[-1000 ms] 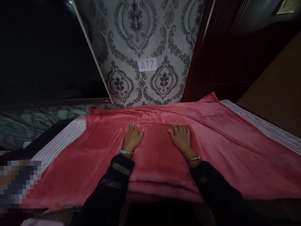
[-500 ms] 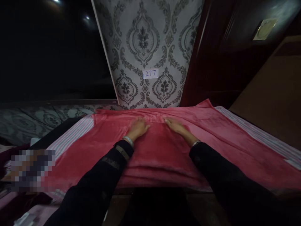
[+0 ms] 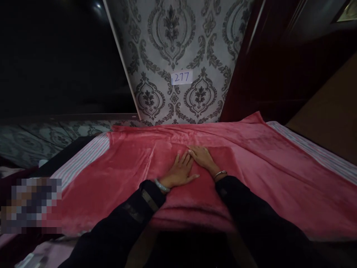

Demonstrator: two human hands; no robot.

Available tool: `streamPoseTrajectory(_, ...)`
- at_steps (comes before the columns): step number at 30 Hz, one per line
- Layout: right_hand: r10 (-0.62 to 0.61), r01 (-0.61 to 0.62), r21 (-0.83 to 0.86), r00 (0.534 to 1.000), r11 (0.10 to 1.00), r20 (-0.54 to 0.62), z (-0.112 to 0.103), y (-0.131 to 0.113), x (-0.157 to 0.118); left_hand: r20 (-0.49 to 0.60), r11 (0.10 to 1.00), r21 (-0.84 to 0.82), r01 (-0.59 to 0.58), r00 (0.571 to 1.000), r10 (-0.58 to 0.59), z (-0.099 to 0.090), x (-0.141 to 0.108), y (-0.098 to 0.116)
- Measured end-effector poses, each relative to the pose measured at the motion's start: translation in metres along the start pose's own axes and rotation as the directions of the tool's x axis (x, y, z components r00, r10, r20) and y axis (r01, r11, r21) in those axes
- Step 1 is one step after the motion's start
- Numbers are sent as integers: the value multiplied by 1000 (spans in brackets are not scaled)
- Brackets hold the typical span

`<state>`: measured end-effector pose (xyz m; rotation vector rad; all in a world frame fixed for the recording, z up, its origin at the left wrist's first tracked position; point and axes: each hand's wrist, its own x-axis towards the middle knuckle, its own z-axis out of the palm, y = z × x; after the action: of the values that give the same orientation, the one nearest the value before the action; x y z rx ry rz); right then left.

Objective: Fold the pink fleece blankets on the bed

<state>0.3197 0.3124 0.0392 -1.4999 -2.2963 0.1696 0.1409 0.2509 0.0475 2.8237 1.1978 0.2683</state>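
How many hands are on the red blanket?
2: the left hand near the middle of the red blanket, and the right hand beside it, slightly farther forward. The blurred patch at far left could hide another.

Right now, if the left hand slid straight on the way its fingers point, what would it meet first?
Most likely the right hand, whose fingertips lie just ahead of the left hand on the red blanket; whether the two hands touch is unclear.
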Motion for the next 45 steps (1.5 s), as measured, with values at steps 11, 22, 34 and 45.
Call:
streamPoseTrajectory(11,9,-8,-11,997,1000,72,-7,0,-4,191,956,-291,-45,976,104,-27,-135,69)
streamPoseTrajectory(22,-297,272,135,928,953,226,-8,-71,77,-125,963,-21,270,955,-271,-65,-92,20)
streamPoseTrajectory(34,-328,293,182,921,939,212,40,-76,67,-334,847,72,527,813,-477,10,-137,40)
streamPoseTrajectory(45,-375,324,243,904,914,206,-12,-70,55,-286,834,95,543,817,-500,-5,-200,48)
